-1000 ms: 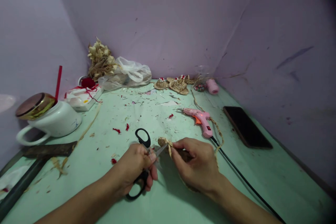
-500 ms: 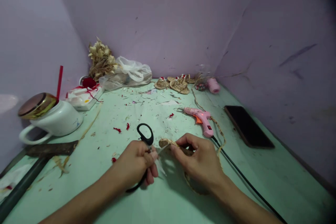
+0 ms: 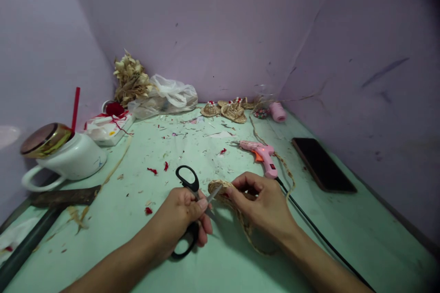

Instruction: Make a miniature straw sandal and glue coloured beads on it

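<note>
1) Left hand [image 3: 192,214] grips scissors [image 3: 194,186] mid-length
2) Right hand [image 3: 263,206] pinches a braided straw piece [image 3: 216,186] by the scissors' tip
3) That piece is over the table [image 3: 227,270], near the glue gun [image 3: 265,156]

White mug [image 3: 82,158] just beyond probable hammer [image 3: 65,196]; phone [image 3: 323,165] far right.

Passage between mug [image 3: 82,158] and scissors [image 3: 194,186], glue gun [image 3: 264,154] and phone [image 3: 325,165] obstructing right
</note>
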Action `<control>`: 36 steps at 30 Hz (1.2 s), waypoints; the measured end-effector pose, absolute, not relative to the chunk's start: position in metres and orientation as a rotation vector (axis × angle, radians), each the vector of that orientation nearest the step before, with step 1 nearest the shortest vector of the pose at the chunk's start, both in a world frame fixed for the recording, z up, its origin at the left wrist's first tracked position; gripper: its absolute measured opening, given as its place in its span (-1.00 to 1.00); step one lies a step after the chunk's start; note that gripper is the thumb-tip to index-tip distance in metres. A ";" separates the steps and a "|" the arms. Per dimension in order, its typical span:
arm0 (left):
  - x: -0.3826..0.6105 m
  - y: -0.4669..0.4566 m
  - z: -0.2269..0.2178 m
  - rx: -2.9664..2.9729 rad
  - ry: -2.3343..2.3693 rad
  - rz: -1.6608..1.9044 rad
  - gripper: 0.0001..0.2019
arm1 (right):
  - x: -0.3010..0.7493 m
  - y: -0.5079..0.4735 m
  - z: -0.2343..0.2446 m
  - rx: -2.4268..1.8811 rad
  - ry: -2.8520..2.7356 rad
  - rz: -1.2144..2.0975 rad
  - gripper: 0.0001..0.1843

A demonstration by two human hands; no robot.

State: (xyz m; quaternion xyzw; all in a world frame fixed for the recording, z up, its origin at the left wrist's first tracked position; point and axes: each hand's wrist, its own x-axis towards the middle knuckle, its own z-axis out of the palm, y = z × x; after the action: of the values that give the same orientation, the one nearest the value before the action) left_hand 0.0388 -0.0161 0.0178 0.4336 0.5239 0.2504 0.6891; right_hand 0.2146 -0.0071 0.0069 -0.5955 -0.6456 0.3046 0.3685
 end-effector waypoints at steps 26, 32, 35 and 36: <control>0.038 -0.012 0.012 0.799 1.182 0.432 -0.63 | 0.214 -0.014 0.008 -1.390 -1.857 0.471 -0.82; 0.040 -0.011 0.015 1.002 1.324 0.418 -0.59 | 0.211 -0.017 0.011 -1.301 -1.936 0.298 -0.83; 0.044 -0.014 0.018 1.163 1.423 0.419 -0.62 | 0.209 -0.018 0.011 -1.333 -1.943 0.283 -0.85; 0.045 -0.014 0.019 1.205 1.452 0.432 -0.64 | 0.208 -0.018 0.011 -1.362 -1.930 0.300 -0.85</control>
State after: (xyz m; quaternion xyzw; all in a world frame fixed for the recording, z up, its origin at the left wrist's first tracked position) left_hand 0.0452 -0.0145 0.0188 0.5126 0.6180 0.1838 0.5670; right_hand 0.2084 -0.0181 0.0108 -0.5313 -0.7526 0.1168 0.3710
